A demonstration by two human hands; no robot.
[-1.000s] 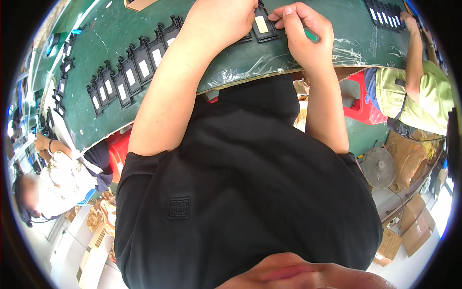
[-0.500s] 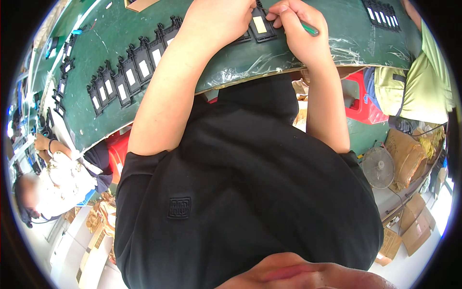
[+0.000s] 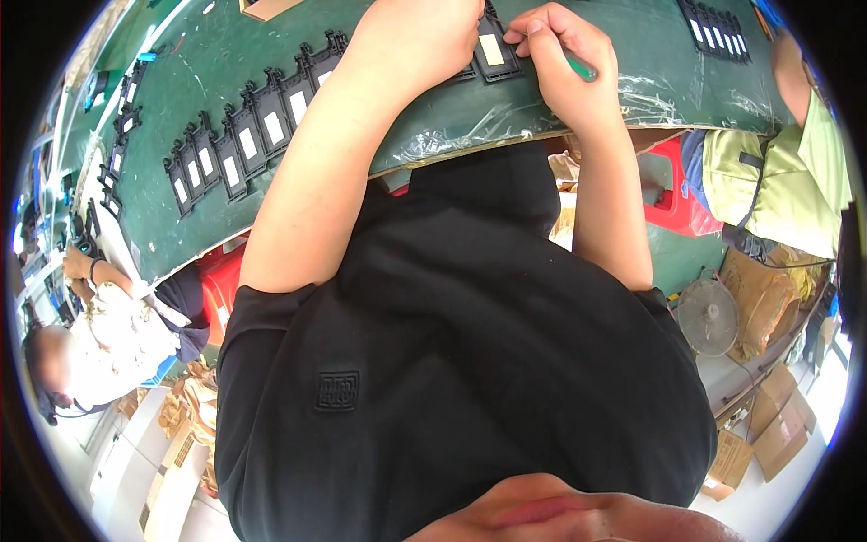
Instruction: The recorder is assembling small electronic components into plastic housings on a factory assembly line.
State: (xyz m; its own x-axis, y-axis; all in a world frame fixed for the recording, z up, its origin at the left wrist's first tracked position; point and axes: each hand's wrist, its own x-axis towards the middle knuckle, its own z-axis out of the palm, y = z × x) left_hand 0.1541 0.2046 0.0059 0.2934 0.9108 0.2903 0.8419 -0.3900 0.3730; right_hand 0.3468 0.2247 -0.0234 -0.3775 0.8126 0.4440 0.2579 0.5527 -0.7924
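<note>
From my remote seat I see the small black frame (image 3: 494,52) with a pale cream rectangle in its middle lying flat on the green counter (image 3: 397,108), close to its near edge and between the two hands. Its long axis runs away from the body, from the counter's near edge toward the far side, leaning slightly left at the top.

My right hand (image 3: 562,63) is clenched around a slim green-handled tool (image 3: 578,65); the handle pokes out to the right past the knuckles, while the thin tip slants up and left toward the frame's upper right corner. The left hand (image 3: 424,41) rests on the counter just left of the frame, touching its left side. Its fingers are cut off by the top rim, so I cannot tell whether it grasps anything.

To the left, a row of black frames (image 3: 244,144) of the same kind lies side by side, each with its long axis roughly matching the first one. Another batch of dark pieces (image 3: 715,27) sits at the far right, too small to make out.

Clear plastic film (image 3: 506,122) wrinkles over the counter's near edge. Below it are a red stool (image 3: 673,185), a small fan (image 3: 709,316) and cardboard boxes (image 3: 777,425) on the pale floor. A person in a light green top (image 3: 795,172) sits right; another person in a patterned top (image 3: 117,325) sits left.
</note>
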